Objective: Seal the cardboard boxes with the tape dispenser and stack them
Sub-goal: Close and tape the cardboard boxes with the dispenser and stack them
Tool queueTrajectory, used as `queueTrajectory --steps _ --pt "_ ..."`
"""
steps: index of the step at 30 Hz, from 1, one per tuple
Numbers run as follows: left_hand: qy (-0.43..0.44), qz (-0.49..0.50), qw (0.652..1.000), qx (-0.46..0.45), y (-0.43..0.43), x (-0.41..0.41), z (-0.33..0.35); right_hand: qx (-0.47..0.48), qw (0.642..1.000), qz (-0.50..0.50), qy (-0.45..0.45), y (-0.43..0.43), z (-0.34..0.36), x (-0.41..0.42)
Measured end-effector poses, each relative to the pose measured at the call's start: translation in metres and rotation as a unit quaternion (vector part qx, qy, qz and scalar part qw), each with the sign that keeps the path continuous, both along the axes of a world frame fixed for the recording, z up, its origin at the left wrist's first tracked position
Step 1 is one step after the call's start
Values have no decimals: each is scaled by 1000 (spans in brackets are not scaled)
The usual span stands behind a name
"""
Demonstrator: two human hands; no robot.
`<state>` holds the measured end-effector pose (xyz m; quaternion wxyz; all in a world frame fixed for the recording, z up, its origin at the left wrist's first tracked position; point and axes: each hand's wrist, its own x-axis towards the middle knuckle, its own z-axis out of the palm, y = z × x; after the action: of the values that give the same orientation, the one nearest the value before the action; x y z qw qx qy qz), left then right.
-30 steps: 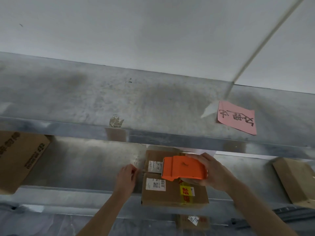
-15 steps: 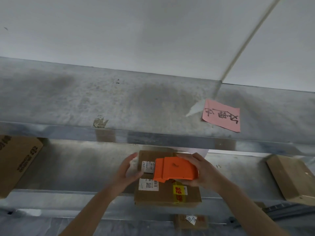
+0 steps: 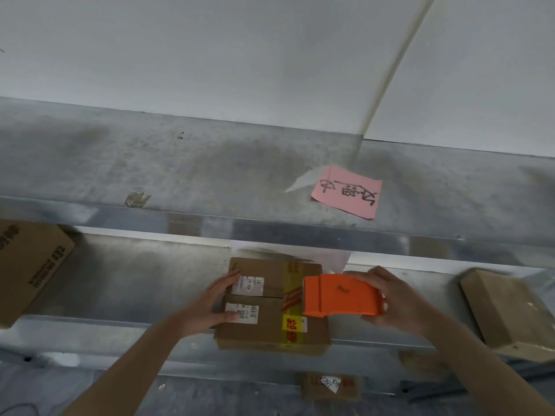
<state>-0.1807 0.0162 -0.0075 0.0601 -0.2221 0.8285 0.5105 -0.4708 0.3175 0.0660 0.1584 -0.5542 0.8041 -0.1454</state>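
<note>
**A:** Where is the box?

**B:** The cardboard box (image 3: 270,328) lies on the metal shelf (image 3: 120,283), directly under the left grip (image 3: 214,304) and just left of the right grip (image 3: 399,304).

**A:** What is the left grip doing?

**B:** It is spread flat on the left part of the box's top, with nothing clasped in it. The fingers (image 3: 231,277) are nearly straight and reach up beside the farther white label (image 3: 248,286). The thumb touches the nearer white label (image 3: 243,313).

**A:** And the right one?

**B:** The right grip is curled round the back end of the orange tape dispenser (image 3: 339,295), holding it firmly. The dispenser juts out leftward from that grip, over the right part of the box's top. Its front end meets the yellow tape (image 3: 292,324), a red-printed strip that runs across the top and down the box's near face.

**A:** Anything else around?

**B:** Well out to the left of the left grip, a printed carton (image 3: 30,265) sits on the same shelf. Well to the right of the right grip lies a brown box (image 3: 504,313), turned at an angle. Below the right grip, under the shelf, there is a small box (image 3: 330,385) with a white sticker, too blurred to read. Above both grips, a pink note (image 3: 348,192) with handwriting is stuck to the upper shelf (image 3: 210,169).
</note>
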Motion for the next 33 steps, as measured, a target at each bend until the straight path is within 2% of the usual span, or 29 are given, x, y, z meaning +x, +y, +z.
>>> queueTrajectory --steps 7,15,26,29,33 --pt "-24 4 999 -35 4 -4 4 29 999 -15 18 59 -2 -52" --pt "-36 17 999 -36 5 -6 4 60 998 -4 17 63 -19 -77" --pt "-33 29 999 -18 4 -6 -2 58 998 -19 -36 36 -60 -61" --pt "-27 21 999 -19 3 -6 -1 56 998 4 -39 29 -67 -59" --pt "-19 15 1000 -9 0 -3 -4 118 993 17 -13 7 -54 -64"
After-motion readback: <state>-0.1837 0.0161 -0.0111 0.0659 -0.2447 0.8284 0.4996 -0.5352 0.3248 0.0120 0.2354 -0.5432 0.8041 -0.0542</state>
